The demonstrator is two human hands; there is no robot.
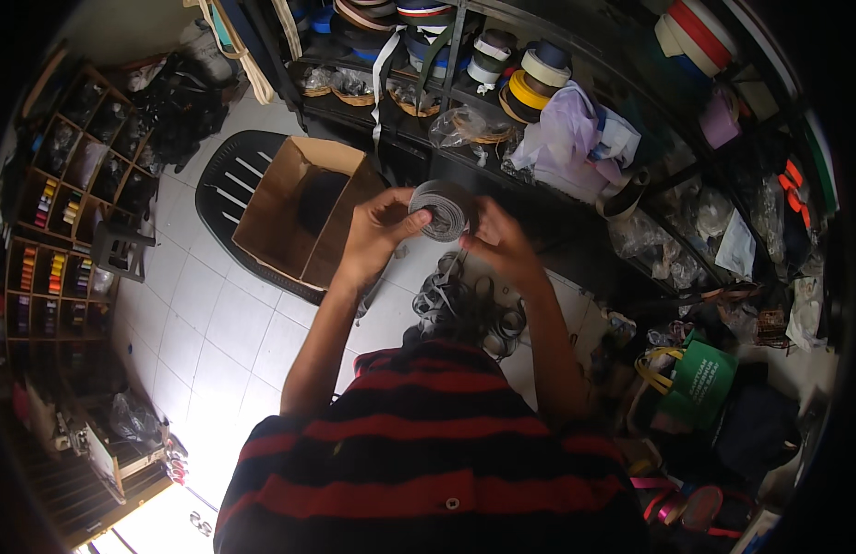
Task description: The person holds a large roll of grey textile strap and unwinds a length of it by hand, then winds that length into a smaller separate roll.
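Between my two hands is a coiled roll of grey webbing [444, 205], its wound layers showing on the side turned up to me. My left hand [382, 233] is closed on the roll's left side, thumb reaching over the coil's face near its middle. From the other side my right hand [504, 245] grips it, with the thumb at the lower right edge and the fingers partly hidden behind. Below the roll, loose curls of grey webbing [439, 297] lie in a heap in front of my striped shirt, and a strand seems to run up toward the roll.
An open cardboard box [278, 208] with a dark roll inside rests on a black plastic chair [214, 189] to the left. Ahead, a dark shelf holds several webbing rolls, one a yellow roll [528, 90]. A thread rack [54, 249] stands far left; a green bag [700, 380] lies right.
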